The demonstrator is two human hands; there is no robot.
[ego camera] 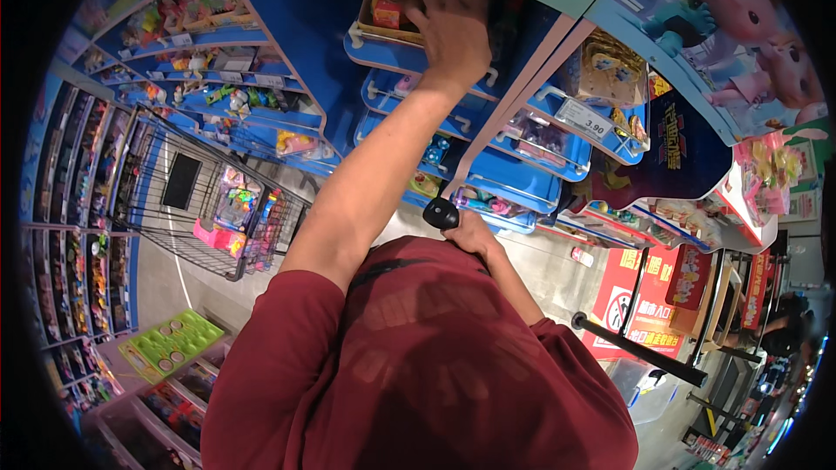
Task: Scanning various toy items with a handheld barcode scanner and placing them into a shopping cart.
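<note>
My left hand [457, 26] reaches into the top blue shelf with its fingers spread. It lies over an open cardboard display box [405, 32] holding small yellow-and-red packets [390, 5]. Shadow and the shelf header hide the fingertips, so whether they grip a packet cannot be told. Low in front of my body, my right hand [471, 233] is closed around a black object with a rounded end [441, 214]. The rest of that object is hidden. Below the box, more blue shelf trays [398, 94] carry small packaged goods.
A wire shopping cart [196, 209] with colourful packaged toys stands at left. Toy shelves [215, 46] line that side. Right of the pink divider, a tray bears a price tag [584, 119]. A black rail [640, 349] juts in at lower right. A green tray [171, 344] sits lower left.
</note>
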